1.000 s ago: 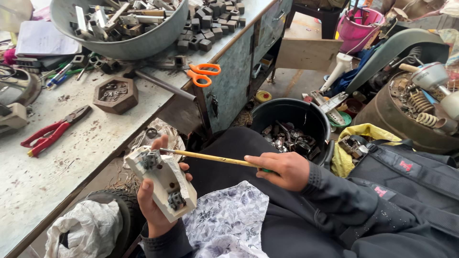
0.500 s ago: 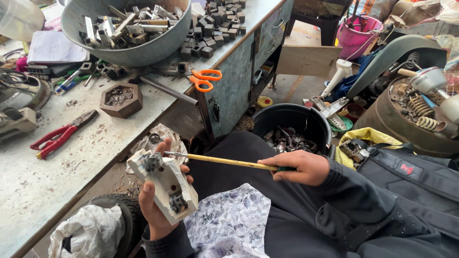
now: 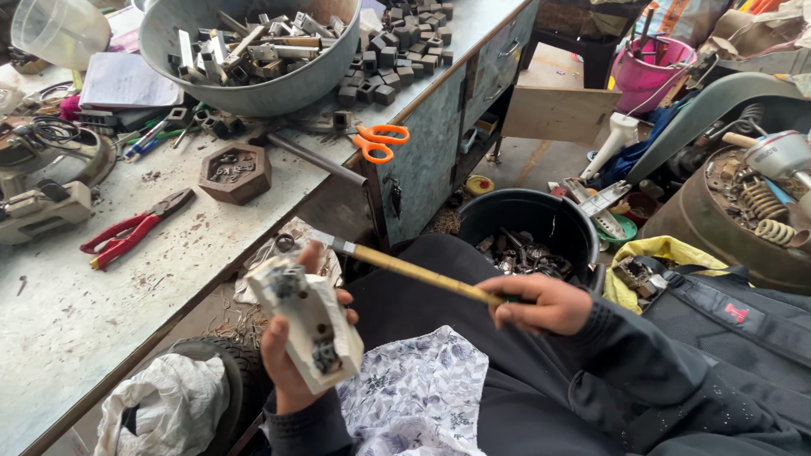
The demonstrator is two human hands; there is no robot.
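Observation:
My left hand (image 3: 291, 355) grips a whitish plastic block (image 3: 306, 323) with dark metal fittings set in it, held up over my lap. My right hand (image 3: 541, 304) is closed on the handle end of a long yellow-handled tool (image 3: 405, 268). Its metal tip points left, just above the block's upper end and close to my left thumb. A floral cloth (image 3: 422, 397) lies across my dark trousers below both hands.
A workbench (image 3: 76, 312) to the left carries red pliers (image 3: 131, 232), a hexagonal block (image 3: 235, 171), orange scissors (image 3: 380, 141) and a grey basin of metal parts (image 3: 253, 51). A black bucket of scrap (image 3: 528, 228) stands ahead, a pink bucket (image 3: 646, 72) farther back.
The tool's tip has lifted off the block and now sits higher, above its top end. My left hand has tilted the block slightly. The view has shifted a little.

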